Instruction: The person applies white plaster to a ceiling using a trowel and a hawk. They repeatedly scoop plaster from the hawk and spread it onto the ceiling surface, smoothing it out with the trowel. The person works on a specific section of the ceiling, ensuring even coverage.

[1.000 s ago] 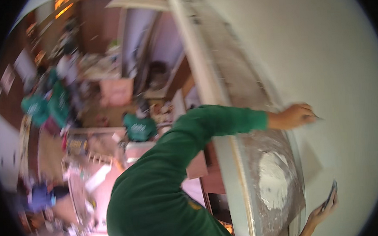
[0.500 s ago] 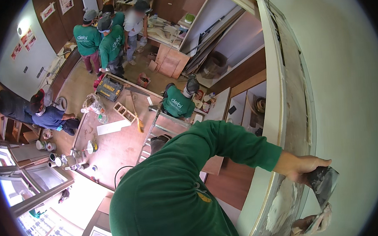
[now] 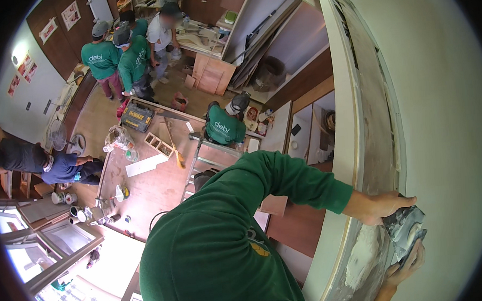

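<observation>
My left hand (image 3: 374,208) reaches out on the right, with its fingers closed on a wide, flat metal scraper (image 3: 411,217). Below it, my right hand (image 3: 406,268) comes up from the lower edge, gripping a second flat scraper (image 3: 418,240) that partly overlaps the first. Pale putty (image 3: 414,232) lies between the two blades. Both hands are over a long pale panel top (image 3: 378,159) beside the wall, and a white putty patch (image 3: 362,256) is smeared on it. How far the right fingers wrap round their scraper is partly hidden.
Far below, a large board table (image 3: 150,188) bears a tool case (image 3: 137,118), a wooden tray and a brush. An aluminium ladder (image 3: 200,158) stands beside my body. Co-workers in green shirts stand around, one (image 3: 226,124) near the ladder. The pale wall (image 3: 447,139) rises at right.
My right hand has risen to meet the left, turning its scraper so the blades now overlap. The left hand has shifted slightly left and tilted its scraper.
</observation>
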Motion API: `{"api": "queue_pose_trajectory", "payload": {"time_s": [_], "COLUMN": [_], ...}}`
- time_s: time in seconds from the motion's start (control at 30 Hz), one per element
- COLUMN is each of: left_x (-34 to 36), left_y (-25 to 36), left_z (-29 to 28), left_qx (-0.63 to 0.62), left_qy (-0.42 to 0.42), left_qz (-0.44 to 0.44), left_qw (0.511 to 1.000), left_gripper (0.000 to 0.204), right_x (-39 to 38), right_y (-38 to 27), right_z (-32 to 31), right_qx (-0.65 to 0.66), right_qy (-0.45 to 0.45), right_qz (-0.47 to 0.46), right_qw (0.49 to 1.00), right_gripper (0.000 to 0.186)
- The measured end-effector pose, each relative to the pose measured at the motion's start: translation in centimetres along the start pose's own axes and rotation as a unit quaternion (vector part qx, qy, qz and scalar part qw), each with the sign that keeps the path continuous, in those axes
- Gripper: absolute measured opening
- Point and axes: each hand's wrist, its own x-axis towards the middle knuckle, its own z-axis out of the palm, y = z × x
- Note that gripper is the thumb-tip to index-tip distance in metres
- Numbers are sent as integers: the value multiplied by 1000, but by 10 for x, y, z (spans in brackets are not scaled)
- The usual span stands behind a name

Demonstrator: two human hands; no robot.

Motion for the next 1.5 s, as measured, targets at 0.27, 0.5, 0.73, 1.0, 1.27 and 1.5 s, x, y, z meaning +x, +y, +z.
{"api": "queue_pose_trajectory", "payload": {"time_s": [0.27, 0.5, 0.73, 1.0, 1.27, 1.5], "left_x": [-12, 5, 37, 137, 155, 147], "left_y": [-7, -20, -2, -9, -29, -25], "left_z": [0, -7, 11, 10, -16, -8], "left_qx": [-35, -45, -43, 17, 10, -56], "left_qy": [54, 129, 163, 108, 54, 131], "left_qz": [-38, -54, -104, -88, -156, -190], "left_qw": [997, 989, 980, 990, 986, 971], "left_gripper": [95, 97, 97, 82, 64, 55], "right_x": [-19, -97, -121, -156, -85, 45], "right_y": [-27, -54, -63, -41, -39, -47], "right_z": [-45, -54, -59, -86, -22, 10], "right_qx": [21, 45, 165, 79, -50, -14], "right_qy": [-123, -49, 145, -49, 188, 387], "right_qz": [169, 330, 613, 648, 734, 565], "right_qw": [978, 942, 759, 756, 651, 728], "right_gripper": [54, 60, 75, 41, 36, 46]}}
